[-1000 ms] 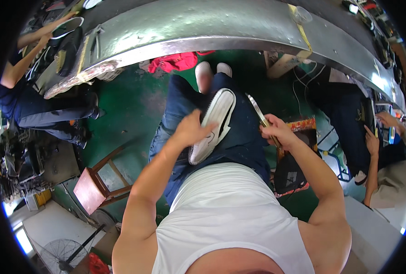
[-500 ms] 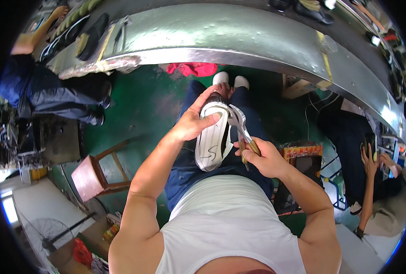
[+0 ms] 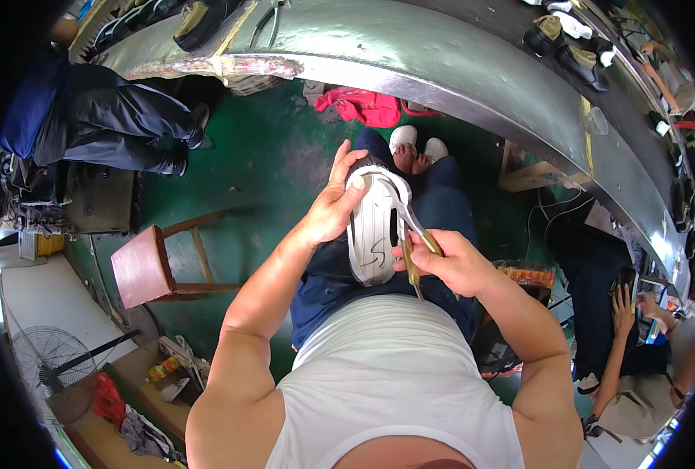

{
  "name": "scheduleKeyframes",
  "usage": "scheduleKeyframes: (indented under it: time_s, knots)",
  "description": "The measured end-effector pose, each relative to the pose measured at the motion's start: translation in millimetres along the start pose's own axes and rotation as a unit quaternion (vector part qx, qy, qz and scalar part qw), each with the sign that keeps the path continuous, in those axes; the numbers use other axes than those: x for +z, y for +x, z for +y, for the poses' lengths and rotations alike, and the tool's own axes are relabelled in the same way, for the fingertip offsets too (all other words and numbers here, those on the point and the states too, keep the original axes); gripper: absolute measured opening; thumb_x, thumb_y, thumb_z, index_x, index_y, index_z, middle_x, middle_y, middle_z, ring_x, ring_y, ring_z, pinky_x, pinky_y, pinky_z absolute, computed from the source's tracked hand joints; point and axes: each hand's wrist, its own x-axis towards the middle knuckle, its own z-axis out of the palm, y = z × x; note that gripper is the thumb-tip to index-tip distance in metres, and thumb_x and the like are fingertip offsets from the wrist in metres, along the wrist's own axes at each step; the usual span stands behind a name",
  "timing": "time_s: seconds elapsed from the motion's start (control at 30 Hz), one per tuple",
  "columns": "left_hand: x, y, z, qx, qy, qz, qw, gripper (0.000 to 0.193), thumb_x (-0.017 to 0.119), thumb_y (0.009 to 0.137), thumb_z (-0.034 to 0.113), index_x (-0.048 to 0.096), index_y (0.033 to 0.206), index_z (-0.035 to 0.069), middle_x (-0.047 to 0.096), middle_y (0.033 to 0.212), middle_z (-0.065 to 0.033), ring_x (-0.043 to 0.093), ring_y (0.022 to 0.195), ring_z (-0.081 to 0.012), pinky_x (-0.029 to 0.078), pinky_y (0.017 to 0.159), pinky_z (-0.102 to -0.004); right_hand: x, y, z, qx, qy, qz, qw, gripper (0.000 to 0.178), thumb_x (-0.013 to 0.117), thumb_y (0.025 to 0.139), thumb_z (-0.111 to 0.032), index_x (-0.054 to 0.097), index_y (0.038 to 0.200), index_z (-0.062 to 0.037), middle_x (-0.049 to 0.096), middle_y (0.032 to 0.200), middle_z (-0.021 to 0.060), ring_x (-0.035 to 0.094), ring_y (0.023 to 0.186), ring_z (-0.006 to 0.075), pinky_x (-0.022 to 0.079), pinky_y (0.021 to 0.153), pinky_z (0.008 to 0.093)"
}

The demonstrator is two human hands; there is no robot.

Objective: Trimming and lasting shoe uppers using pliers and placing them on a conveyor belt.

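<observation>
A shoe (image 3: 374, 234) with a white sole and dark upper is held sole-up over my lap, a dark curved mark drawn on the sole. My left hand (image 3: 333, 207) is closed round its far end, thumb pressed on the sole and fingers behind it. In my right hand (image 3: 455, 259) are long-handled metal pincers (image 3: 411, 219) with brass-coloured grips. Their jaws lie against the sole's edge at the far end, on the right side; exactly what they pinch cannot be made out.
A long metal-edged bench (image 3: 347, 59) curves across ahead, with dark shoes (image 3: 578, 64) on it. Red cloth (image 3: 361, 105) lies beneath. A wooden stool (image 3: 140, 266) and wire fan (image 3: 54, 367) stand left. One person (image 3: 121, 117) stands at left; another (image 3: 637, 391) is at right.
My view has shifted, moving the bench and stool in the picture. The shoe has turned slightly, and the pincers' jaws now lie further over the sole's far end. Both hands keep their hold.
</observation>
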Motion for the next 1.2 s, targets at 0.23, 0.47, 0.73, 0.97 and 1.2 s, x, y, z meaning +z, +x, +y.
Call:
scheduleKeyframes:
  time_s: [0.23,0.47,0.73,0.97,1.2]
  knots:
    - [-12.4,-1.0,5.3,-0.053,-0.047,-0.028,0.997,0.048,0.056,0.101,0.023,0.042,0.144,0.006,0.043,0.148,-0.0140,0.044,0.132,-0.0209,0.034,0.111,-0.0354,8.4,29.8,-16.2,0.066,-0.021,0.002,0.998,0.021,0.054,0.101,-0.015,0.056,0.112,0.0027,0.065,0.101,0.0096,0.065,0.086,0.0142,0.055,0.072,0.0336]
    - [-16.7,-2.4,-27.1,0.000,-0.107,0.059,0.993,0.040,0.063,0.097,0.016,0.052,0.134,0.006,0.051,0.139,-0.0107,0.053,0.118,-0.0167,0.043,0.102,-0.0314,-14.4,67.4,15.0,-0.172,-0.456,0.100,0.867,0.021,0.059,0.095,-0.016,0.054,0.092,0.0038,0.063,0.082,0.0265,0.061,0.078,0.0470,0.048,0.067,0.0485]
    - [-11.2,-6.1,11.3,-0.166,-0.250,0.050,0.953,0.049,0.064,0.097,0.018,0.048,0.140,-0.001,0.057,0.132,-0.0129,0.053,0.121,-0.0174,0.041,0.105,-0.0310,8.1,19.6,-9.3,-0.131,-0.576,0.113,0.799,0.020,0.062,0.090,-0.009,0.056,0.105,0.0039,0.065,0.093,0.0251,0.064,0.087,0.0429,0.051,0.074,0.0481]
    - [1.9,-40.5,56.3,0.077,0.043,-0.091,0.992,0.071,0.066,0.093,0.017,0.030,0.152,0.000,0.036,0.154,-0.0216,0.035,0.143,-0.0281,0.028,0.115,-0.0371,-18.0,9.4,20.9,-0.355,-0.286,0.158,0.876,0.023,0.060,0.094,-0.010,0.053,0.113,-0.0004,0.062,0.108,0.0119,0.062,0.094,0.0189,0.048,0.081,0.0309]
    - [27.7,-78.0,90.9,0.129,0.226,-0.060,0.964,0.075,0.076,0.084,0.018,0.039,0.145,-0.004,0.039,0.144,-0.0266,0.047,0.130,-0.0411,0.045,0.105,-0.0437,6.9,56.3,6.9,-0.379,-0.035,0.036,0.924,0.022,0.051,0.099,-0.015,0.046,0.115,-0.0003,0.062,0.122,0.0178,0.062,0.105,0.0181,0.047,0.093,0.0341]
